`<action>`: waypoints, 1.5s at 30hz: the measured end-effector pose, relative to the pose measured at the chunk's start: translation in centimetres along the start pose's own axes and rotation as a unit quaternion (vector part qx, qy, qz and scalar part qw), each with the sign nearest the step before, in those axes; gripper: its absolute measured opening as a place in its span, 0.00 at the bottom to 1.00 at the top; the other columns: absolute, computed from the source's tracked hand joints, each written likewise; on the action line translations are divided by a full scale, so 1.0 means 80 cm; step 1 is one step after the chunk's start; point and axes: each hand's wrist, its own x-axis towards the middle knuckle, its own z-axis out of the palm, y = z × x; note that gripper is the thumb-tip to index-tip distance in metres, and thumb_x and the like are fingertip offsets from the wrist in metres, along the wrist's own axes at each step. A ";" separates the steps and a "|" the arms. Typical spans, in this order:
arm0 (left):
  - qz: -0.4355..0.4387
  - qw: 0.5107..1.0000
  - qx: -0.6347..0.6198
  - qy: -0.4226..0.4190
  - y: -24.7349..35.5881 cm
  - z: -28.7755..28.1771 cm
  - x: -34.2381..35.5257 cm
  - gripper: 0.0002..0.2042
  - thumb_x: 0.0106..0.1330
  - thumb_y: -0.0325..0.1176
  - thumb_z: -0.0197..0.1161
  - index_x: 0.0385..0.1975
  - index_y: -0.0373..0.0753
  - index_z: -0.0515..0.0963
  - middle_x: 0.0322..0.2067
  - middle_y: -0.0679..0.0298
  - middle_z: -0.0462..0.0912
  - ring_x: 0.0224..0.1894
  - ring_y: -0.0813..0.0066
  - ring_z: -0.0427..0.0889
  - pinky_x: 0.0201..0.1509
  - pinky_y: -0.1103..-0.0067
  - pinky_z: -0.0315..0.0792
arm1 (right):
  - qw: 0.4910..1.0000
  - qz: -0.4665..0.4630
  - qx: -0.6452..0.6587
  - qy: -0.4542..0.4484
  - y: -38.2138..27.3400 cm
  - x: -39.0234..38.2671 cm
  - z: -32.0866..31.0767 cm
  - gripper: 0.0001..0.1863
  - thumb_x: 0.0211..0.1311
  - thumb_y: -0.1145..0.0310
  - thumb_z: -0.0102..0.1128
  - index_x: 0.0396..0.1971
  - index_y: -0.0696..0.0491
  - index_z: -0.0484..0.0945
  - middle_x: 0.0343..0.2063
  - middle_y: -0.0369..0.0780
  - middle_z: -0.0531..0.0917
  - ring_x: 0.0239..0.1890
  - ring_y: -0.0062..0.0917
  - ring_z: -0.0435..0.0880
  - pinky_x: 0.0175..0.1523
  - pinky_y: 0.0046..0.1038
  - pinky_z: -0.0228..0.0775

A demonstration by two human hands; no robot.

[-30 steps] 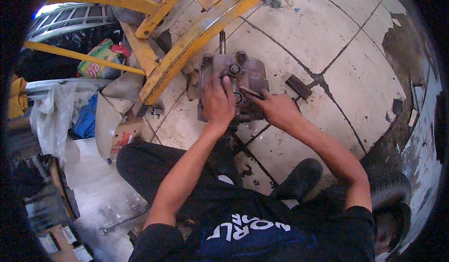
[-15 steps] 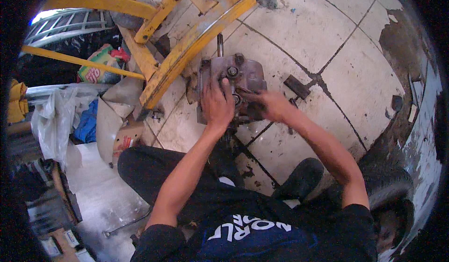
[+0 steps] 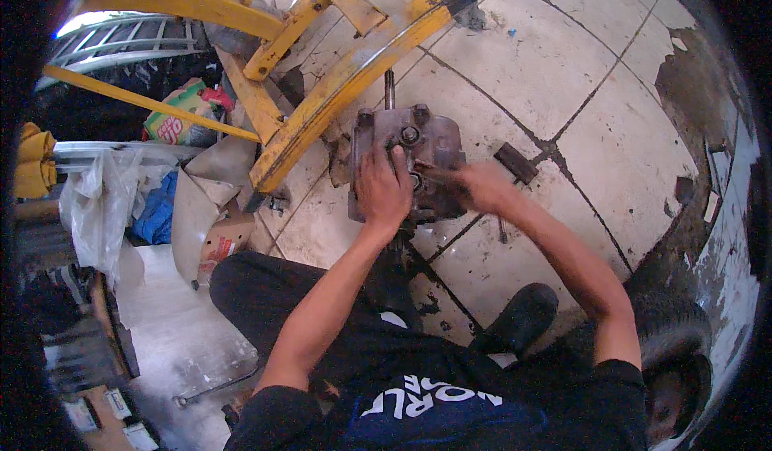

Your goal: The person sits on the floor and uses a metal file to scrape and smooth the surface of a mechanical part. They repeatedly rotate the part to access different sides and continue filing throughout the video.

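While frame (image 3: pixel 354 87) flanks housing (image 3: pixel 441 135), open tiles (image 3: pixel 623 137) rightward

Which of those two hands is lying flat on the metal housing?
The left hand, palm down on the left part of the metal housing. The right hand, blurred, holds a slim tool instead.

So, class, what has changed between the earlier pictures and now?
The right hand has shifted slightly forward over the metal housing, and a thin rod now shows beside its wrist. Nothing was visibly taken up or let go. The left hand stays on the housing; the yellow frame stays put.
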 end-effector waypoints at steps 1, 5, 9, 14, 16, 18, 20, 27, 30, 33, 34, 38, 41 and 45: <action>-0.003 1.000 0.005 0.002 -0.001 0.000 -0.001 0.22 0.74 0.45 0.44 0.54 0.30 0.70 0.48 0.40 0.76 0.51 0.40 0.74 0.56 0.55 0.66 | 0.999 0.017 -0.017 0.029 0.026 0.018 0.010 0.34 0.42 0.70 0.66 0.57 0.37 0.75 0.34 0.44 0.84 0.35 0.44 0.83 0.38 0.44 0.76; 0.001 1.000 0.011 -0.007 -0.002 -0.001 -0.004 0.23 0.74 0.45 0.44 0.54 0.29 0.69 0.48 0.40 0.76 0.53 0.40 0.73 0.58 0.56 0.66 | 0.998 -0.015 0.022 0.063 -0.016 0.001 0.024 0.34 0.44 0.66 0.67 0.58 0.35 0.74 0.39 0.43 0.83 0.35 0.44 0.83 0.39 0.43 0.77; 0.000 1.000 -0.023 -0.016 -0.001 -0.004 0.000 0.24 0.74 0.45 0.44 0.55 0.28 0.69 0.48 0.39 0.76 0.53 0.41 0.73 0.59 0.57 0.65 | 0.998 0.036 -0.054 0.023 0.020 0.027 0.001 0.33 0.48 0.64 0.66 0.60 0.33 0.73 0.36 0.43 0.82 0.35 0.42 0.84 0.37 0.42 0.77; 0.011 1.000 0.001 0.009 -0.004 0.000 0.002 0.22 0.74 0.44 0.45 0.53 0.28 0.70 0.47 0.40 0.77 0.51 0.41 0.74 0.57 0.57 0.66 | 0.997 0.041 -0.062 0.011 0.023 0.030 0.016 0.32 0.49 0.62 0.64 0.59 0.33 0.73 0.37 0.43 0.82 0.36 0.43 0.84 0.38 0.43 0.77; 0.005 1.000 0.003 -0.003 0.000 0.000 0.003 0.22 0.74 0.44 0.45 0.53 0.29 0.70 0.47 0.40 0.77 0.51 0.41 0.74 0.56 0.56 0.66 | 0.997 0.054 -0.052 0.001 0.023 0.028 0.009 0.31 0.49 0.62 0.63 0.59 0.34 0.73 0.39 0.43 0.83 0.37 0.43 0.84 0.39 0.43 0.77; -0.001 0.999 0.032 -0.015 0.004 -0.007 0.000 0.21 0.75 0.43 0.45 0.52 0.29 0.70 0.46 0.41 0.77 0.51 0.42 0.74 0.56 0.57 0.66 | 0.999 0.024 -0.026 -0.030 -0.012 0.013 0.023 0.31 0.50 0.64 0.63 0.59 0.35 0.73 0.41 0.43 0.83 0.37 0.44 0.84 0.39 0.44 0.77; 0.001 1.000 0.018 -0.006 0.000 -0.005 0.001 0.21 0.75 0.43 0.45 0.53 0.30 0.71 0.46 0.41 0.77 0.51 0.42 0.74 0.55 0.57 0.67 | 0.999 0.026 -0.017 0.029 0.006 0.010 0.019 0.31 0.52 0.65 0.62 0.60 0.36 0.72 0.39 0.43 0.83 0.36 0.44 0.84 0.39 0.45 0.77; 0.019 0.999 -0.022 0.015 0.003 -0.005 0.001 0.21 0.74 0.44 0.45 0.51 0.30 0.71 0.45 0.41 0.77 0.49 0.41 0.75 0.54 0.57 0.68 | 0.997 0.053 0.018 0.052 -0.003 -0.019 0.009 0.33 0.55 0.66 0.58 0.64 0.32 0.68 0.37 0.46 0.82 0.33 0.43 0.84 0.36 0.45 0.76; -0.019 0.999 0.024 -0.025 0.002 -0.006 0.000 0.21 0.74 0.44 0.45 0.51 0.31 0.72 0.46 0.41 0.77 0.50 0.41 0.74 0.55 0.57 0.67 | 0.982 0.126 0.060 0.127 0.006 -0.027 0.030 0.35 0.53 0.73 0.58 0.64 0.31 0.69 0.41 0.45 0.80 0.41 0.43 0.81 0.40 0.42 0.74; -0.018 0.999 0.009 -0.027 0.001 0.000 0.001 0.21 0.74 0.45 0.46 0.51 0.32 0.72 0.46 0.41 0.77 0.51 0.42 0.74 0.56 0.57 0.67 | 0.956 0.093 0.135 0.242 -0.001 -0.019 0.026 0.37 0.51 0.74 0.60 0.63 0.30 0.70 0.44 0.46 0.78 0.46 0.43 0.79 0.43 0.41 0.74; -0.016 1.000 0.010 -0.022 0.000 0.001 -0.001 0.21 0.74 0.44 0.46 0.52 0.32 0.71 0.46 0.41 0.77 0.51 0.42 0.74 0.56 0.56 0.66 | 0.972 0.067 0.102 0.201 -0.002 -0.016 0.031 0.37 0.50 0.70 0.63 0.64 0.30 0.69 0.45 0.46 0.78 0.44 0.43 0.81 0.43 0.42 0.75; 0.001 1.000 -0.012 -0.009 -0.007 0.000 0.001 0.20 0.74 0.43 0.45 0.53 0.32 0.71 0.47 0.41 0.76 0.52 0.42 0.73 0.56 0.56 0.66 | 0.997 0.064 0.002 0.054 -0.020 0.003 0.014 0.38 0.49 0.59 0.69 0.64 0.30 0.68 0.43 0.46 0.81 0.38 0.43 0.84 0.40 0.43 0.78; 0.020 1.000 -0.003 0.005 -0.003 -0.003 0.000 0.20 0.74 0.42 0.45 0.54 0.32 0.70 0.48 0.42 0.76 0.52 0.42 0.73 0.57 0.56 0.66 | 0.997 0.056 -0.003 0.052 -0.021 0.010 0.010 0.35 0.50 0.59 0.66 0.63 0.32 0.70 0.36 0.47 0.83 0.34 0.44 0.85 0.38 0.43 0.78; 0.031 0.999 -0.005 0.013 0.011 -0.008 0.008 0.20 0.74 0.43 0.45 0.54 0.32 0.70 0.47 0.42 0.77 0.51 0.42 0.74 0.56 0.57 0.67 | 0.996 0.053 -0.047 0.054 0.021 0.014 0.018 0.35 0.52 0.61 0.63 0.64 0.34 0.69 0.35 0.45 0.82 0.35 0.45 0.84 0.37 0.44 0.77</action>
